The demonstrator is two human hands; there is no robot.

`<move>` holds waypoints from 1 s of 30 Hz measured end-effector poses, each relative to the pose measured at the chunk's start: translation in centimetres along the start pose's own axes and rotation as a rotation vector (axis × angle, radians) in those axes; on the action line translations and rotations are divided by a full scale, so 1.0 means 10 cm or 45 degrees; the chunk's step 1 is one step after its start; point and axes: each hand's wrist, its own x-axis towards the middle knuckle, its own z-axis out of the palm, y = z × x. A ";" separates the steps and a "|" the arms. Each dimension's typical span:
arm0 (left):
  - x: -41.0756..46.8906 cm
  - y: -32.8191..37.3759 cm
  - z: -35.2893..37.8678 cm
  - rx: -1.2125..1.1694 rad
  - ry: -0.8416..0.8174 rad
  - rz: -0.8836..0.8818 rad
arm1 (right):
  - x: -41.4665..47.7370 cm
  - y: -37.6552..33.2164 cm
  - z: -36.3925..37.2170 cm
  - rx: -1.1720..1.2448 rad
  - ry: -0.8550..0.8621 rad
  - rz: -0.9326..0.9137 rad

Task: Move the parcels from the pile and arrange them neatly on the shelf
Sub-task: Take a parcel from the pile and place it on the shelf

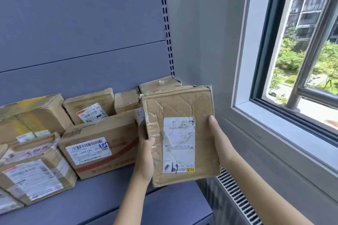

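A creased, flat brown cardboard parcel (180, 133), long axis upright, is clamped between left hand (145, 153) and right hand (218, 140) above the grey-blue metal shelf's (113, 199) bare right end.

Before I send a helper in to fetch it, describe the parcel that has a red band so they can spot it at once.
Start at the blue-grey metal shelf left of the window. Among the brown cardboard parcels there, find the wide brown cardboard box in the front row, just left of the flat crumpled parcel held in both hands. It alone has a red band along its front, under a white barcode label.
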 end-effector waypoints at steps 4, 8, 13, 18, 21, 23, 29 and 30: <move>0.07 -0.16 -0.06 -0.110 0.005 -0.040 | 0.04 0.00 0.08 -0.056 -0.006 -0.023; 0.10 -0.30 -0.09 -0.170 -0.052 -0.049 | 0.09 0.05 0.10 -0.048 0.033 0.001; 0.14 -0.30 -0.10 -0.086 -0.033 0.112 | 0.14 0.08 0.11 -0.055 0.055 0.028; 0.14 -0.25 -0.10 0.128 0.019 0.418 | 0.19 0.14 0.13 -0.034 0.063 0.001; 0.18 -0.27 -0.16 0.363 0.043 0.556 | 0.23 0.19 0.12 -0.050 0.026 -0.038; 0.22 -0.28 -0.20 0.573 0.102 0.607 | 0.28 0.20 0.13 -0.059 0.007 -0.078; 0.26 -0.31 -0.23 1.051 0.374 0.734 | 0.46 0.26 0.16 -0.122 -0.082 -0.247; 0.27 -0.32 -0.24 1.095 0.401 0.750 | 0.49 0.29 0.16 -0.126 -0.080 -0.283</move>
